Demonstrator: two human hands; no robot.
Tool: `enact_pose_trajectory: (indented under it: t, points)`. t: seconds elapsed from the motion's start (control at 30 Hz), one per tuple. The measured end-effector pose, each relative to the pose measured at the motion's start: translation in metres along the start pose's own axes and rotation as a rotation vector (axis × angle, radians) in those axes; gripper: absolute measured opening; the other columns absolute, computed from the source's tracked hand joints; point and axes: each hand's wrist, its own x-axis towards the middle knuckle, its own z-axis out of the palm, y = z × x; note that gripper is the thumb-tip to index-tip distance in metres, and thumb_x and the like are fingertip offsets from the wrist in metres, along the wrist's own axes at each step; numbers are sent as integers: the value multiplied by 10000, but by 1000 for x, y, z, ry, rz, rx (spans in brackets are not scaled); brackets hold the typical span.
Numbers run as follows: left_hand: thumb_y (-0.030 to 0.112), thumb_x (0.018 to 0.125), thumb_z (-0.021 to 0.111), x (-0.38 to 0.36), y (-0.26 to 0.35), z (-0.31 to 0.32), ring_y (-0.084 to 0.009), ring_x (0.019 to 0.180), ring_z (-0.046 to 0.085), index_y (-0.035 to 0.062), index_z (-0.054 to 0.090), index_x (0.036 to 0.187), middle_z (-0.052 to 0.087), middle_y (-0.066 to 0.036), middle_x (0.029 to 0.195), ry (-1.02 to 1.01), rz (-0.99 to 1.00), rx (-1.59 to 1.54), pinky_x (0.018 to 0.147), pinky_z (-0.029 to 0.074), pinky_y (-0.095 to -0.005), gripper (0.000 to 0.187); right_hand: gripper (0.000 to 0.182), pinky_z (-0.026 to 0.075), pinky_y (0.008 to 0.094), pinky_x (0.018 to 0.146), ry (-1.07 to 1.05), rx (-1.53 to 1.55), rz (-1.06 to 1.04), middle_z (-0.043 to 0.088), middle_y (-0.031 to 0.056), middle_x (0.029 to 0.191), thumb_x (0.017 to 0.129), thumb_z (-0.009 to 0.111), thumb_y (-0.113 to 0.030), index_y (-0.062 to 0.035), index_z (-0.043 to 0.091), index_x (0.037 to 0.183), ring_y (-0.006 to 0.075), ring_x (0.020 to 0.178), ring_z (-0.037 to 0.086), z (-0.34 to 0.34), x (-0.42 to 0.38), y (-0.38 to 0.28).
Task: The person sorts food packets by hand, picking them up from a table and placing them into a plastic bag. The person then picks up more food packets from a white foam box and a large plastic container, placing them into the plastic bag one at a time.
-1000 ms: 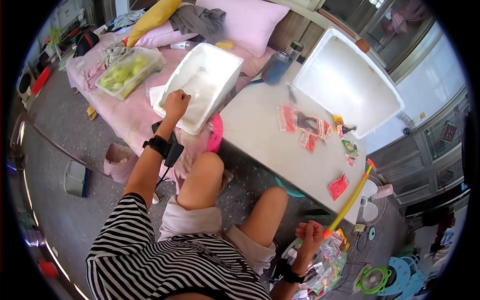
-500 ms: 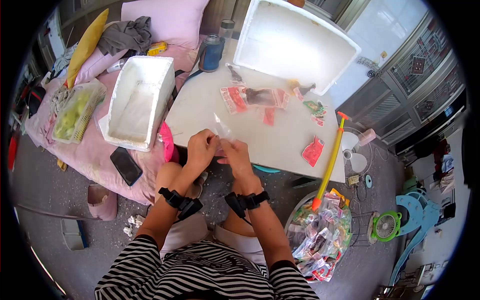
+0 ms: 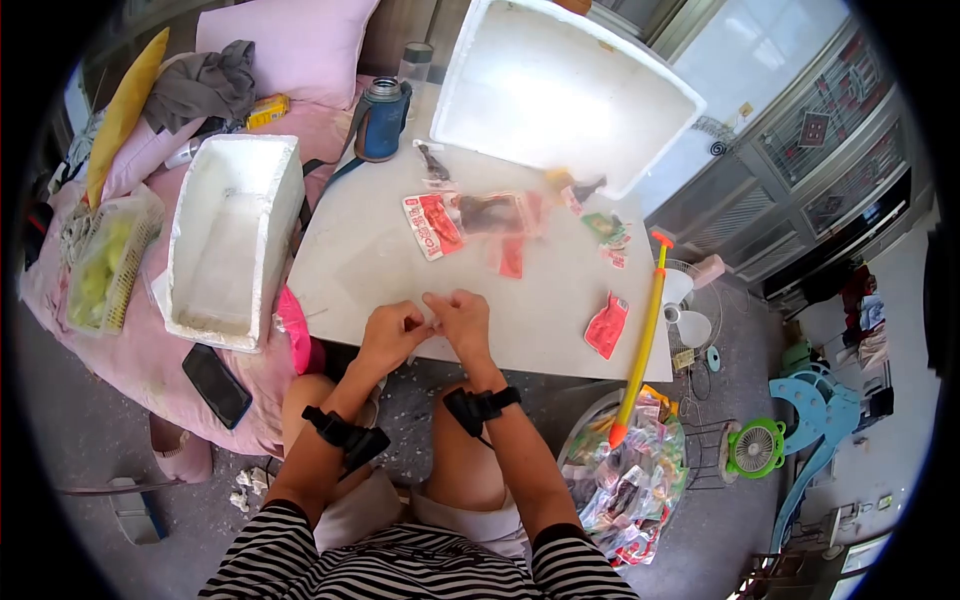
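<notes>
My left hand (image 3: 391, 335) and my right hand (image 3: 461, 322) meet above the near edge of the white table (image 3: 350, 250). The fingers of both are pinched together; anything small or clear between them is too faint to make out. Beyond them lie a red and white packet (image 3: 434, 226), a clear pouch with dark contents (image 3: 490, 212) and a small red piece (image 3: 511, 257). A separate red packet (image 3: 606, 325) rests to the right of my hands. Black straps are round both wrists.
A white foam box (image 3: 235, 240) and a phone (image 3: 216, 386) lie on the pink bed at left. Another foam box (image 3: 570, 90) and a blue bottle (image 3: 382, 120) stand at the table's back. A yellow pump (image 3: 640, 350) leans over a basin of packets (image 3: 625, 490) at right.
The view has shifted. Both my hands have come up over the table's near edge, and the clear film that showed at my fingers no longer shows clearly.
</notes>
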Motion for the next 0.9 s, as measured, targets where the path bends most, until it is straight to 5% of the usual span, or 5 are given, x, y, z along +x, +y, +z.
enact_pose_trajectory:
  t: [0.2, 0.3, 0.5, 0.77, 0.9]
  points:
    - [31, 774, 659, 1, 0, -5, -248, 560, 576, -9, 581, 798, 581, -142, 622, 283, -69, 2, 519, 434, -355, 91, 407, 388, 247, 400, -77, -74, 8, 538, 40, 516, 807, 756, -227, -20, 493, 575, 95, 443, 507, -4, 5, -3]
    - [8, 777, 639, 6, 6, -14, -297, 647, 580, 4, 567, 881, 595, -147, 708, 601, 173, 345, 556, 455, -392, 127, 375, 395, 237, 411, -208, -69, 57, 545, 30, 536, 823, 736, -220, -22, 509, 600, 84, 458, 506, -14, -1, -8]
    - [27, 743, 654, -6, 16, -4, -355, 790, 583, 14, 523, 1017, 605, -158, 835, 240, 205, 563, 616, 480, -457, 304, 211, 429, 239, 447, -271, -152, 122, 573, 26, 581, 848, 689, -178, 12, 649, 767, 93, 495, 538, -12, 9, -18]
    - [-3, 694, 599, -5, 11, -12, -342, 808, 576, 16, 490, 841, 573, -160, 816, 339, 69, 683, 604, 508, -425, 184, 258, 469, 246, 510, -647, -209, 162, 650, 24, 730, 816, 715, -224, 17, 661, 890, 100, 605, 595, -39, 42, -37]
    - [-12, 708, 593, -3, 1, -10, -357, 798, 577, 12, 493, 844, 576, -168, 809, 326, 39, 668, 606, 504, -449, 171, 401, 488, 269, 619, -43, -377, 2, 675, 63, 886, 813, 696, -376, 1, 651, 941, 142, 773, 637, -78, 100, -25]
